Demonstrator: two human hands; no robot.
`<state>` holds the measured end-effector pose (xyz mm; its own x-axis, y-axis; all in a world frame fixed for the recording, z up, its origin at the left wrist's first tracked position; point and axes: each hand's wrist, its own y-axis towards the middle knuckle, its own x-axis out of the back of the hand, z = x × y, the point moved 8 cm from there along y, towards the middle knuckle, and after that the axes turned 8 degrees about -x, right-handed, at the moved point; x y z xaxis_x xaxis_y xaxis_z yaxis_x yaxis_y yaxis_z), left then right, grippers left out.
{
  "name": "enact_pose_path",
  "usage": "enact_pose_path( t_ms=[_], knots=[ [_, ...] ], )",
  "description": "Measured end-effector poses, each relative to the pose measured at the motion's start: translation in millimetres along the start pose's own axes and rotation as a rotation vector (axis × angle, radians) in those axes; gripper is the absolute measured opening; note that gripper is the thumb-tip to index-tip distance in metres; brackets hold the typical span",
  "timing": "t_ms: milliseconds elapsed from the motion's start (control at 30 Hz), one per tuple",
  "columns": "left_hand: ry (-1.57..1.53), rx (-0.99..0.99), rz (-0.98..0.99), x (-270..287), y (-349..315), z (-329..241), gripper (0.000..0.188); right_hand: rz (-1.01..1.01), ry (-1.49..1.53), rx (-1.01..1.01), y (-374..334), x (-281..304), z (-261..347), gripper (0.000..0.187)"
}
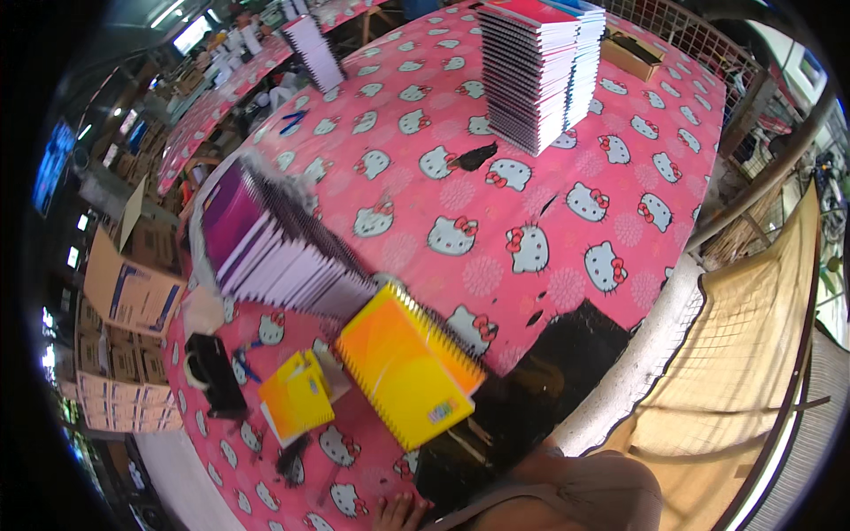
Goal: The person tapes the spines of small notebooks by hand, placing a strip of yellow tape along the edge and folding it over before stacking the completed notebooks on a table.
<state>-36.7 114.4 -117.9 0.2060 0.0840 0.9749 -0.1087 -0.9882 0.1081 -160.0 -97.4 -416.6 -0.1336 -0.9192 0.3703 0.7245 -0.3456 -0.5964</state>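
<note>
At the lower edge, the fingertips of my left hand (398,513) rest spread on the pink tablecloth, holding nothing; the rest of that hand is out of frame. My right hand is not in view. Nearest above my fingers lie yellow-and-orange spiral notebooks (403,367), the upper one askew over another. To their left is a small stack of yellow booklets or cards (298,398). A leaning row of purple-covered spiral notebooks (292,257), partly in clear plastic, lies behind them. Grey-brown clothing (584,496) and bare skin show at the lower right.
Tall stacks of spiral notebooks (540,80) stand on the far side, near an open cardboard box (630,55). A black tape dispenser (215,376) and blue pen-like tools (246,363) lie left. The cloth (531,212) is torn over a black surface (558,372). Cartons (133,292) stand beyond the left edge.
</note>
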Motion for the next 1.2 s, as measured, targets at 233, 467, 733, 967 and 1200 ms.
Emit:
enact_pose_path(
  t_ms=[233,467,733,967,1200],
  knots=[
    [-0.015,0.075,0.075,29,66,8,0.064,0.014,0.036,-0.052,10,40,13,0.041],
    [0.03,0.084,0.079,41,75,-1,0.06,-0.025,0.026,-0.017,5,53,15,0.041],
    [0.117,0.059,0.005,40,48,-23,0.057,-0.144,-0.028,0.071,-9,28,20,0.042],
    [0.148,0.078,-0.024,24,30,-19,0.062,-0.264,-0.161,0.133,-34,23,29,0.042],
    [-0.263,0.08,-0.426,63,37,-6,0.04,-0.39,-0.363,0.286,-74,28,45,0.042]
  ],
)
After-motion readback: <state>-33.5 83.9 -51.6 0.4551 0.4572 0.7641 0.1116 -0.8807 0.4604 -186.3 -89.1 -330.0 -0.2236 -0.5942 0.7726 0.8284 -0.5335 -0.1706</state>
